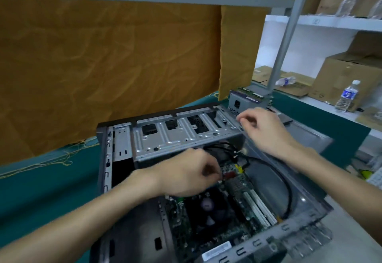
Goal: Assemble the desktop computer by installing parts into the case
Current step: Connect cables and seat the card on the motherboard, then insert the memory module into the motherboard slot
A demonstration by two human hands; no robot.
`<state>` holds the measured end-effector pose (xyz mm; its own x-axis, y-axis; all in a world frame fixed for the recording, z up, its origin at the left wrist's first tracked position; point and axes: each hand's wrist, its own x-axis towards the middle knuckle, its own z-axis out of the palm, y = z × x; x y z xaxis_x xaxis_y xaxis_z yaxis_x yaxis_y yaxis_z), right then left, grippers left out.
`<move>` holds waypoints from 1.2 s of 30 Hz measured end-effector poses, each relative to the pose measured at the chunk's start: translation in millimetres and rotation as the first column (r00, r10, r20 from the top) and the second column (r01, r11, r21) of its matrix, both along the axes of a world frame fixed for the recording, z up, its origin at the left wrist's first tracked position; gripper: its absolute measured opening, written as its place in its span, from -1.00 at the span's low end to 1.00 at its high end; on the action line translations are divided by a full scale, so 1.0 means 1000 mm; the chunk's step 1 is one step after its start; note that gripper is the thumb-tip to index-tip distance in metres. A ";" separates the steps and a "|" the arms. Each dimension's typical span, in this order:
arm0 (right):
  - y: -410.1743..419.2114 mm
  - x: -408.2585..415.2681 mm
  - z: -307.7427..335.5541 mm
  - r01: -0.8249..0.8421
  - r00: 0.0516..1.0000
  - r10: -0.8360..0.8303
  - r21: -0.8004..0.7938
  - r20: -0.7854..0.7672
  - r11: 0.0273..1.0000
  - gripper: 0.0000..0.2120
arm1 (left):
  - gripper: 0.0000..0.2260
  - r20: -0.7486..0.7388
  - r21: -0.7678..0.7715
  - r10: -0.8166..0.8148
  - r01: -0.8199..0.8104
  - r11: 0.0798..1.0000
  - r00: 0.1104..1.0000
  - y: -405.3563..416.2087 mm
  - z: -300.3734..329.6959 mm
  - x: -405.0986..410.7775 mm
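An open desktop case [306,227] lies on its side on the green table. Inside it I see the motherboard [237,184] with a black CPU fan [208,211] and black cables [275,171]. A grey metal drive cage [175,136] spans the far end of the case. My left hand [186,173] reaches inside just below the cage, fingers curled and pinching at something small near a red connector [229,174]; what it pinches is hidden. My right hand [262,130] rests on the cage's right end, fingers curled over its edge. The picture is motion-blurred.
A grey power supply [244,102] stands behind the case at the right. Orange cloth [103,66] hangs behind the table. To the right are white shelves [330,21] with cardboard boxes and water bottles [348,95]. Green table surface [41,190] shows at the left.
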<state>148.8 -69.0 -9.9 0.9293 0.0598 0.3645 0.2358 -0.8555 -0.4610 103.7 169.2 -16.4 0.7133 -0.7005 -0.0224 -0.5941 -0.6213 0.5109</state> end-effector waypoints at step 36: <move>-0.019 0.014 -0.038 0.118 0.960 -0.052 0.225 -0.277 0.967 -0.74 | -0.83 -0.177 0.149 0.121 -0.095 0.984 0.977 -0.095 -0.083 0.086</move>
